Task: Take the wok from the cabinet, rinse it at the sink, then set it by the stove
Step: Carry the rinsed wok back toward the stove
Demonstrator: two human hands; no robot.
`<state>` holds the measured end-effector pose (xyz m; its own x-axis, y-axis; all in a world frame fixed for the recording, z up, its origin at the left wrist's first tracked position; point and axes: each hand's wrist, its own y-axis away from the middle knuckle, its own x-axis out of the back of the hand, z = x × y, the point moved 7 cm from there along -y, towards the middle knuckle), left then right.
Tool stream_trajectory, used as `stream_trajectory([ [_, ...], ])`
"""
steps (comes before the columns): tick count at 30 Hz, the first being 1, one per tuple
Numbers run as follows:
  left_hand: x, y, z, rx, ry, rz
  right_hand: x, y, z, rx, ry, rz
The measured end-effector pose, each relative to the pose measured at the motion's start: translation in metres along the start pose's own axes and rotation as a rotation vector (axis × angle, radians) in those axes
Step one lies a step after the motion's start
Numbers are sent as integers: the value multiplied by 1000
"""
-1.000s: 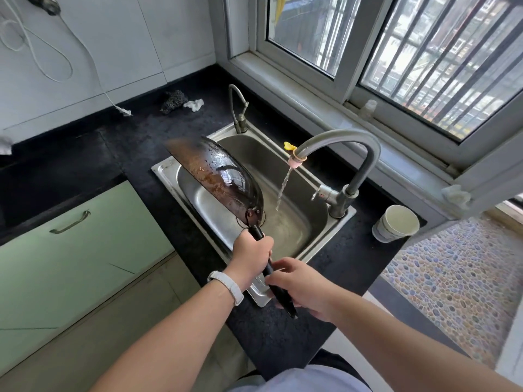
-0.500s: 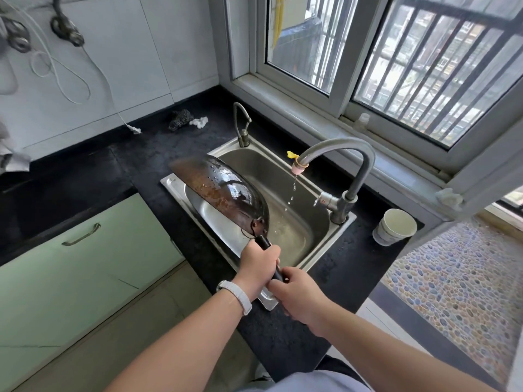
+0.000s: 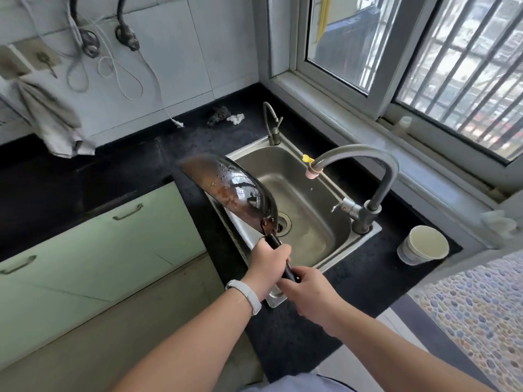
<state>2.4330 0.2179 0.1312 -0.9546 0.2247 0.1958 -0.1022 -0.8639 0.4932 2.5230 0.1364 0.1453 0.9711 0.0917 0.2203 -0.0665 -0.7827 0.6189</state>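
A dark, wet wok [image 3: 235, 190] with rusty brown patches is held tilted on its side over the left edge of the steel sink [image 3: 308, 199]. Its black handle runs down toward me. My left hand [image 3: 268, 264] grips the handle close to the pan. My right hand [image 3: 308, 290] grips the handle's lower end just behind it. The grey curved tap [image 3: 368, 165] stands at the sink's right side, and no stream comes from its pink spout.
A paper cup [image 3: 423, 244] stands on the black counter [image 3: 368, 273] right of the sink. A small second tap [image 3: 273, 125] rises at the sink's back corner. A scourer [image 3: 218, 116] lies near the wall. Pale green cabinets [image 3: 99, 239] sit to the left; cords and a cloth [image 3: 53, 123] hang on the tiled wall.
The tap's stream thinned to drips, then stopped. The wok shifted left, away from the spout, still tilted. Both hands slid closer together on the handle.
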Motion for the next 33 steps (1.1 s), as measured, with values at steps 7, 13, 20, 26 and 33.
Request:
stream_trajectory([
  [7,9,19,7,16,34,152,5,1,-6,77,21,-126],
  [13,45,38,6,26,48,330,-18,5,-22,151,31,-259],
  [20,102,65,-14,12,128,479,-68,16,-40,238,137,-373],
  [26,170,93,-38,-4,140,567,-137,32,-59,300,190,-458],
  [33,276,127,-83,-41,234,616,-251,55,-77,304,242,-502],
])
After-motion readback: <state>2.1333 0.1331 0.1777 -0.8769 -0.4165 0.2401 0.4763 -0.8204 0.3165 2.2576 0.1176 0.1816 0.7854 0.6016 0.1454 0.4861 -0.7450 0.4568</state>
